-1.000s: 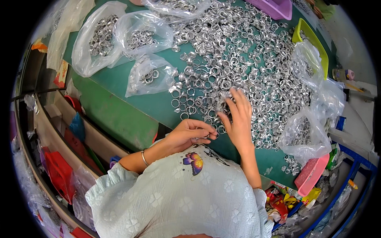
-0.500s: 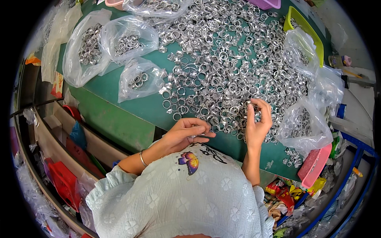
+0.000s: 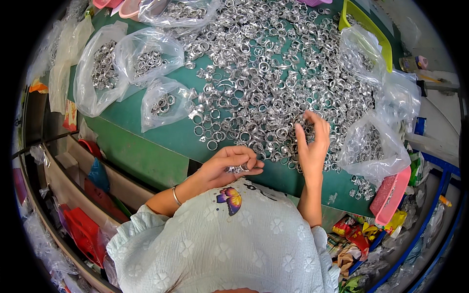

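Observation:
A broad heap of silver-coloured metal rings (image 3: 264, 88) covers much of the green tabletop (image 3: 166, 132). My left hand (image 3: 222, 166), with a bangle on its wrist, is curled near the table's front edge. Several silver rings (image 3: 237, 169) show between its thumb and fingers. Over the near right part of the heap is my right hand (image 3: 315, 141), its thumb and forefinger tips at either side of a small ring (image 3: 301, 118). Rings around those fingertips partly blend with it.
Clear plastic bags of rings lie at the left (image 3: 102, 68) and right (image 3: 373, 146). A yellow-green basket (image 3: 369, 31) stands at the far right, a pink basket (image 3: 391, 198) at the near right corner. Open drawers with a red plastic container (image 3: 84, 234) are at my left, a blue metal frame (image 3: 442, 188) at my right.
My right hand has moved slightly away from me and left over the heap. The left hand stays nearly in place, turned so that more rings show in it. The view has shifted a little.

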